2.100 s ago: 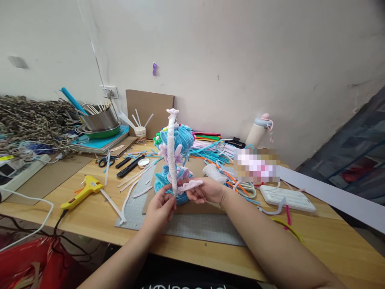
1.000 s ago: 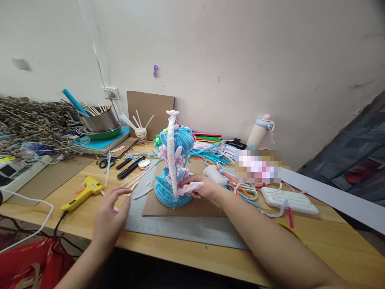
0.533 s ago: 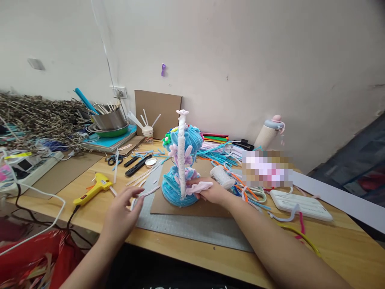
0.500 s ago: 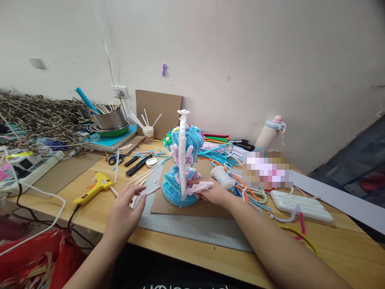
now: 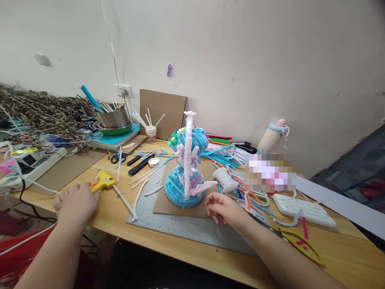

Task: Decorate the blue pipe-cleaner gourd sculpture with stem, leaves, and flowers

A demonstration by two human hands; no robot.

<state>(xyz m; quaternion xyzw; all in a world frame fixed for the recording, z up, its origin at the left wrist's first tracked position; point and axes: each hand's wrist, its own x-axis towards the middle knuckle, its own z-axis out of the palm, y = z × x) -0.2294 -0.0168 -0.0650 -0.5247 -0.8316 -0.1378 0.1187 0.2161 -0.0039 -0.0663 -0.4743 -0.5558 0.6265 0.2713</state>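
Note:
In the middle stands a fluffy blue pipe-cleaner piece (image 5: 180,188) with a round base, a blue top and a white wrapped post (image 5: 188,160) up its front. Pink flowers and a long pink petal (image 5: 206,187) sit low on its right side. Just right of the base, my right hand (image 5: 224,210) hovers with loosely curled fingers a little apart and nothing visible in them. At the left, my left hand (image 5: 76,204) is closed over the handle of a yellow hot glue gun (image 5: 104,180), which lies on the table. Its fingers partly hide the handle.
Cardboard (image 5: 164,206) lies under the piece on a grey cutting mat (image 5: 180,230). Yellow-handled pliers (image 5: 303,245) lie at the right, near a white spool (image 5: 225,179) and tangled pipe cleaners. A power strip (image 5: 39,162) and cables are at the left.
My left hand has moved left from beside the blue piece onto the glue gun. My right hand has let go of the pink petal and drawn back slightly. The view has shifted a little.

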